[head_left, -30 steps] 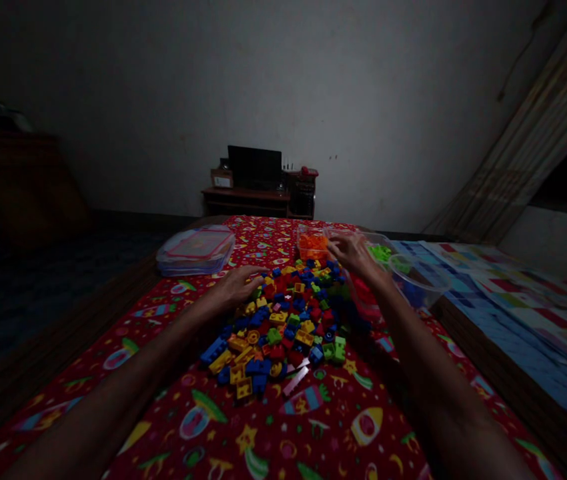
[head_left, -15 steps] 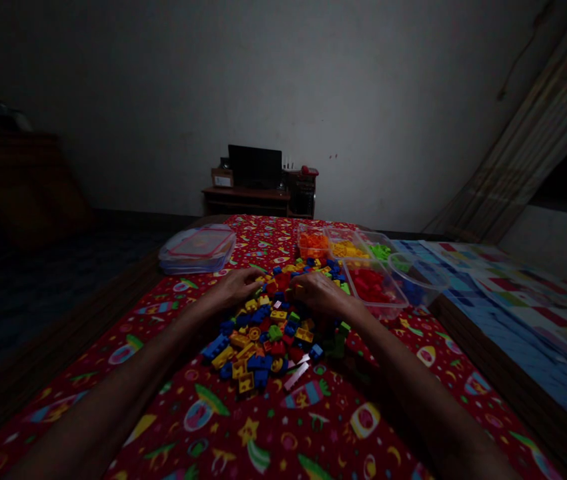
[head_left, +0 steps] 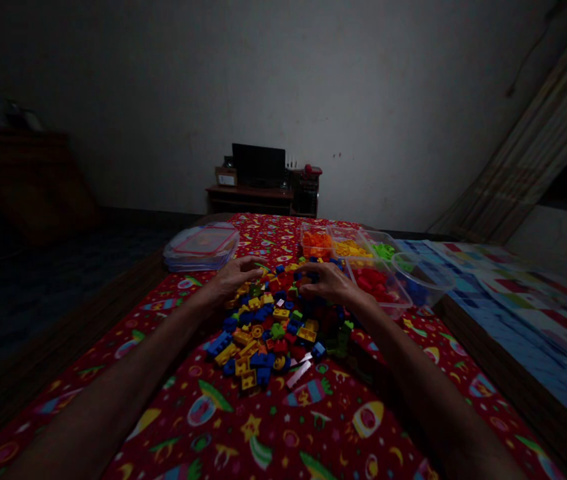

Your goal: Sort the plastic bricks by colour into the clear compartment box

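Observation:
A heap of small toy bricks (head_left: 274, 327) in blue, yellow, red, orange and green lies on a red patterned cloth (head_left: 283, 427). My left hand (head_left: 233, 279) rests on the heap's far left edge, fingers curled over the bricks; what it holds is hidden. My right hand (head_left: 327, 282) is on the heap's far right side, fingers bent down among the bricks in a pinch. Clear tubs stand just beyond: orange bricks (head_left: 315, 243), yellow bricks (head_left: 348, 248), green bricks (head_left: 383, 251), red bricks (head_left: 376, 283) and a darker tub (head_left: 421, 285).
A stack of clear lids or a flat tub (head_left: 202, 245) lies at the far left of the cloth. A second patterned cloth (head_left: 513, 320) covers the surface on the right. A low shelf with a dark screen (head_left: 258, 167) stands against the back wall. The room is dim.
My right hand came back from the tubs to the heap and now picks among the bricks. My left hand has stayed at the heap's left edge, shifting slightly.

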A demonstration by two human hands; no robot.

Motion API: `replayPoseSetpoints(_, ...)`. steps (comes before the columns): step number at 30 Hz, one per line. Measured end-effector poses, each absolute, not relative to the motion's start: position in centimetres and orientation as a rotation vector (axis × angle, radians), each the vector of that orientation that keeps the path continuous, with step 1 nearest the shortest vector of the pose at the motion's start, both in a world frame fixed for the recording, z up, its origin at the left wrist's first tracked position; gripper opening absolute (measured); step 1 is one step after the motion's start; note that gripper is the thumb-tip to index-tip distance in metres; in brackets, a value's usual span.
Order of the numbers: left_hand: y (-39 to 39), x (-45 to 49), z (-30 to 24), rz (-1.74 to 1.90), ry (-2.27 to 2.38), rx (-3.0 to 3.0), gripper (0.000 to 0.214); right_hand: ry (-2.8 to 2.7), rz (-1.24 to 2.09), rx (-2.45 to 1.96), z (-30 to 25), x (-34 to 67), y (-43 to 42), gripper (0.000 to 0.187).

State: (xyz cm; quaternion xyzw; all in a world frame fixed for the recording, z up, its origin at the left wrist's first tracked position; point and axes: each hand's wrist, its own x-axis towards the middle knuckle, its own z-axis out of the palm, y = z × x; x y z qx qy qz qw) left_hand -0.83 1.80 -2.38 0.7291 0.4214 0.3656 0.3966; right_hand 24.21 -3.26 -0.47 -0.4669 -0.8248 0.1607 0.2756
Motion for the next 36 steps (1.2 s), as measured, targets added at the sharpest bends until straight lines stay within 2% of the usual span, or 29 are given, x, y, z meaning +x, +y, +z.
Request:
replayPoseSetpoints(7,0.9,0.8,-2.0,0.842,1.045,1.866,0.061,-2.183,0.454,-1.237,-1.5,23.8,-2.8,0.039)
replayPoseSetpoints(15,-1.0,4.3,-2.7,0.768,0.877,1.703,0.055,-2.175,0.293,-0.999,-2.3,22.3,-3.1,0.041)
replayPoseSetpoints(20,-0.7,4.5,-3.3,0.792,0.949,1.721,0.044,-2.222,0.328,-0.997,-2.9,22.2,-2.8,0.042)
replayPoseSetpoints(22,-0.8,4.2,-3.0,0.815,1.011,1.781,0.041,-2.231,0.339,-1.019,-2.6,22.6,-2.9,0.037)
replayPoseSetpoints(26,-0.8,3.5,-2.2,0.858,1.088,1.925,0.045,-2.223,0.286,-1.199,-1.1,23.8,-3.4,0.026)
replayPoseSetpoints(31,0.0,2.4,-1.8,0.779,1.094,2.035,0.044,-2.222,0.131,-1.311,0.5,24.5,-4.4,0.028)
replayPoseSetpoints(36,0.1,2.3,-1.6,0.805,0.980,1.804,0.070,-2.297,0.196,-1.103,0.2,22.9,-5.2,0.025)
